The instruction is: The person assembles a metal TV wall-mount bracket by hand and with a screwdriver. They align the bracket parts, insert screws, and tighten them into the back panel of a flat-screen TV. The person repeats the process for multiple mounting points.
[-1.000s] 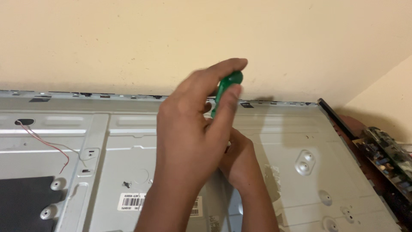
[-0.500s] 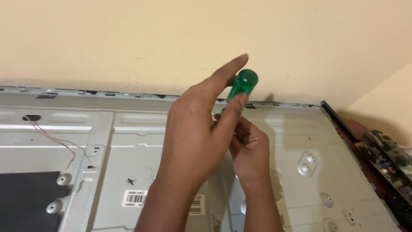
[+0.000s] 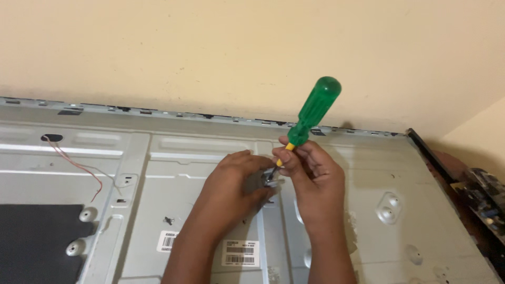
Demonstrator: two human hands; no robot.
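A screwdriver with a green handle and a yellow collar stands tilted, tip down, on a large grey metal back panel. My right hand grips it low, at the collar and shaft. My left hand lies on the panel just left of the tip, its fingers curled towards a small metal piece there. Both hands hide the tip, so I cannot tell whether the left fingers grip that piece.
A thin red wire runs from a hole at the panel's left. A black sheet covers the lower left. White barcode labels sit below my hands. A circuit board lies beyond the right edge. A cream wall rises behind.
My left hand has come off the green handle and dropped to the panel beside the tip. The handle now stands bare, and my right hand is in plain view on the shaft.
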